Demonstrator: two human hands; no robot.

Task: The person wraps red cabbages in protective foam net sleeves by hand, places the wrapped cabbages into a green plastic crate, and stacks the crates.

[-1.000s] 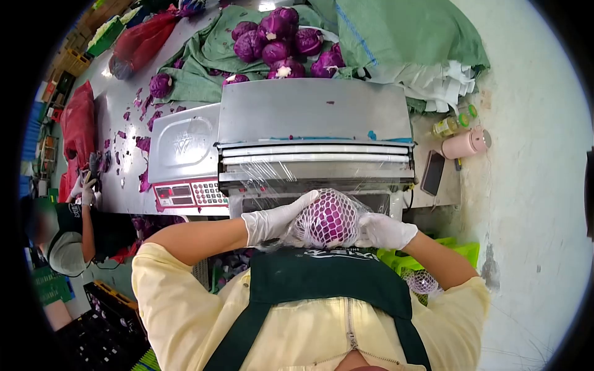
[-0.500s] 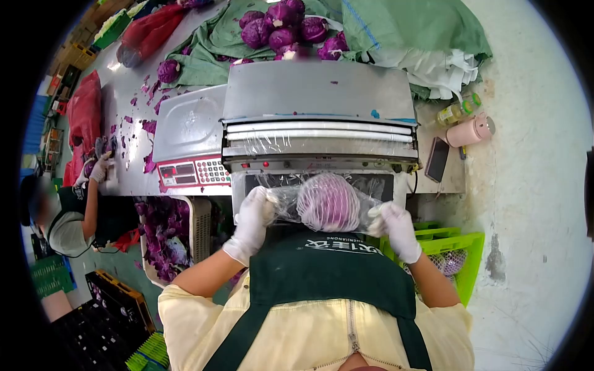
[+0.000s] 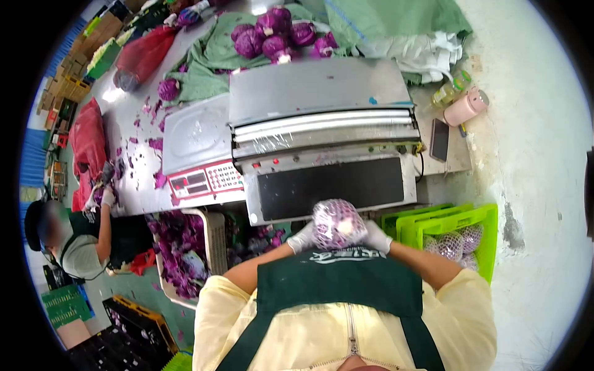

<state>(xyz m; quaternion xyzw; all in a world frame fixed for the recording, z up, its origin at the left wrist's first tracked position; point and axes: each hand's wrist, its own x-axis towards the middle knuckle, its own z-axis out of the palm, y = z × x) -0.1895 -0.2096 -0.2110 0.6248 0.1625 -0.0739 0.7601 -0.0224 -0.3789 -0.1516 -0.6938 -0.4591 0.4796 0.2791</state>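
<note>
The left hand (image 3: 302, 238) and the right hand (image 3: 376, 237), both in white gloves, are curled around opposite sides of a purple cabbage (image 3: 337, 224), holding it between them; some of the fingers are hidden behind it. The cabbage wears a white net and shiny clear film, and sits just in front of the dark green apron (image 3: 340, 287), near the front edge of the wrapping machine (image 3: 315, 86). The machine's black plate (image 3: 331, 188) lies bare beyond the hands, with white rollers (image 3: 322, 123) farther back. To the right and lower down, a bright green crate (image 3: 489, 238) holds more netted cabbages (image 3: 450, 245). To the left, a pale basket (image 3: 216, 242) is full of purple leaves (image 3: 182, 247). A scale (image 3: 197, 137) stands beside the machine on the metal tabletop (image 3: 139, 199), where leaf scraps are scattered. Right of the machine are a phone (image 3: 439, 140), a pink bottle (image 3: 465, 108) and a jar (image 3: 443, 96). Behind it, loose cabbages (image 3: 273, 37) are heaped on green cloth (image 3: 213, 55). At far left, a co-worker (image 3: 83, 244) with gloved hands works beside a red sack (image 3: 88, 136).
</note>
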